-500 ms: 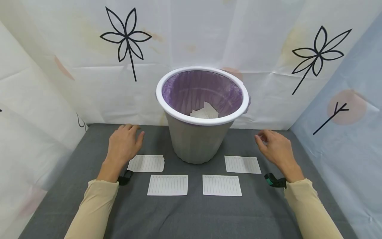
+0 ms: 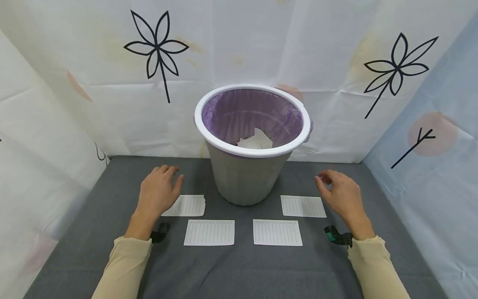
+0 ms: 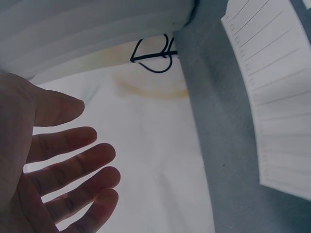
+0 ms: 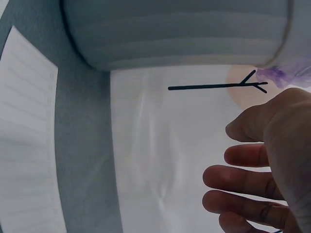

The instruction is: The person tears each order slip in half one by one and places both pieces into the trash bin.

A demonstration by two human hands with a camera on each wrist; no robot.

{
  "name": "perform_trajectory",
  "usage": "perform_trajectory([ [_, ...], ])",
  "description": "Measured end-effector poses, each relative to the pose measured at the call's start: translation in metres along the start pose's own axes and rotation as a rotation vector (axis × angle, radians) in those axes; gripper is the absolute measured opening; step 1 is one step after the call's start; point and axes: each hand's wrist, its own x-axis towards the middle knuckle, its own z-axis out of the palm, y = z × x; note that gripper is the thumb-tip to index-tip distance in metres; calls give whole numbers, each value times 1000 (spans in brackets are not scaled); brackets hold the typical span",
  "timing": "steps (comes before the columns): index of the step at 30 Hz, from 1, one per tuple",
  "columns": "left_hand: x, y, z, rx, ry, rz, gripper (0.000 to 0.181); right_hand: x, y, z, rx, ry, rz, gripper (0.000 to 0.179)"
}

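Both empty, fingers loosely bent, my left hand [image 2: 157, 192] is left of the bin [image 2: 244, 178], my right hand [image 2: 341, 195] right; four sheets [image 2: 209, 233] lie inward, on the bin's near side, long axes crosswise, two nearer each.

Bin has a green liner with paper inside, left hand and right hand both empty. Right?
Not quite: the liner is purple, not green, as the head view shows. The rest holds: the bin has paper inside, and the left hand and right hand are both empty.
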Motion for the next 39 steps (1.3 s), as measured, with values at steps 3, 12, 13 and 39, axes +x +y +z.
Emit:
perform_trajectory([
  [3, -6, 1, 5, -15, 4, -3, 25, -6, -4, 4, 16, 11, 10, 14],
  [12, -20, 10, 20, -57, -22, -42, 26, -25, -22, 20, 61, 46, 18, 13],
  [13, -21, 11, 21, -65, -29, -47, 26, -26, -24, 22, 67, 47, 19, 12],
  [39, -41, 27, 51, -316, -156, -164, 26, -37, -83, 65, 333, -31, 23, 11],
])
